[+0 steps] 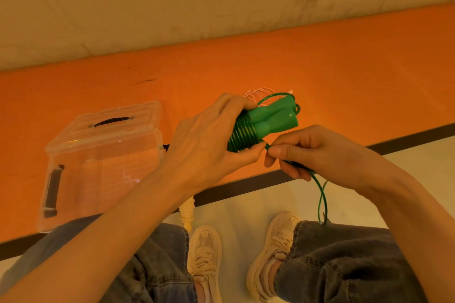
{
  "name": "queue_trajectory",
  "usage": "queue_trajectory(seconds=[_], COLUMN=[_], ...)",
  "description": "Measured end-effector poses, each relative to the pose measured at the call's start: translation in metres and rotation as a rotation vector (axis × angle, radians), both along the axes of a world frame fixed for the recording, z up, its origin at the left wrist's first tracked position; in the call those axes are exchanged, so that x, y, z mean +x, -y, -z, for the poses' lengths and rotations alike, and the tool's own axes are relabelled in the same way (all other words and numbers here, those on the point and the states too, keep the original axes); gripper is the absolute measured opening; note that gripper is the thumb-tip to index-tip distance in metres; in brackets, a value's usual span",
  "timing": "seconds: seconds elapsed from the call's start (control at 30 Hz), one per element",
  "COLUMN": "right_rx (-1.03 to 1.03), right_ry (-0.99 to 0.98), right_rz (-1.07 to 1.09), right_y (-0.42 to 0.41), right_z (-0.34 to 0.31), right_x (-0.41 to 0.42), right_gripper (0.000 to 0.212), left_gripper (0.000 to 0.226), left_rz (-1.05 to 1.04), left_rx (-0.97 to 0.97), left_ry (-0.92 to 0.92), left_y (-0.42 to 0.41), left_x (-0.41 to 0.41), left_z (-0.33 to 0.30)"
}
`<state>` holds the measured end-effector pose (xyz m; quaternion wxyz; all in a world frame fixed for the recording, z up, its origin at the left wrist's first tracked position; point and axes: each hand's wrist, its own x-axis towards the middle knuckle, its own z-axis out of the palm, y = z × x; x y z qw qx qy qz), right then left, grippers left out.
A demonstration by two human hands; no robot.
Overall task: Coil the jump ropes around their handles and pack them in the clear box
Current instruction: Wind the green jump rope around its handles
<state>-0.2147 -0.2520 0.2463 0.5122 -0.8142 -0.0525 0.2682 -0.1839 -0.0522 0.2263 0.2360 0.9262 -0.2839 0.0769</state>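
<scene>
**Green rope nearly wound, box waiting at left**

Head cam: mid-frame, the left hand [209,141] grips two smooth green plastic handles [270,118] bundled side by side, with tight ribbed coils of the glossy green rope [322,200] around their narrow ends. The right hand [312,152] pinches the loose rope just beside the coils; its tail loops down to the jeans [344,253]. The clear box [98,155], lid closed and black-latched, sits lower left on the orange table [320,61]. A pale rope [258,93] peeks from behind the handles, mostly hidden. No readable writing.

Single head view, looking down, close.
</scene>
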Motion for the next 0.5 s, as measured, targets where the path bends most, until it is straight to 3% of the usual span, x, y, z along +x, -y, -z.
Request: queue_trajectory(seconds=[0.2, 0.37, 0.5], right_rx=[-0.068, -0.094, -0.103], right_ry=[0.06, 0.122, 0.188], right_rz=[0.195, 0.01, 0.076], right_y=[0.004, -0.009, -0.005], right_z=[-0.002, -0.009, -0.013], right_x=[0.0, -0.008, -0.006], right_gripper=[0.008, 0.016, 0.016], left_gripper=[0.053, 0.062, 0.065], left_rz=[-0.099, -0.104, -0.091], left_rx=[-0.032, 0.089, 0.082], left_ry=[0.073, 0.132, 0.124], left_y=[-0.006, -0.009, -0.013], left_x=[0.011, 0.013, 0.017], left_z=[-0.001, 0.003, 0.001])
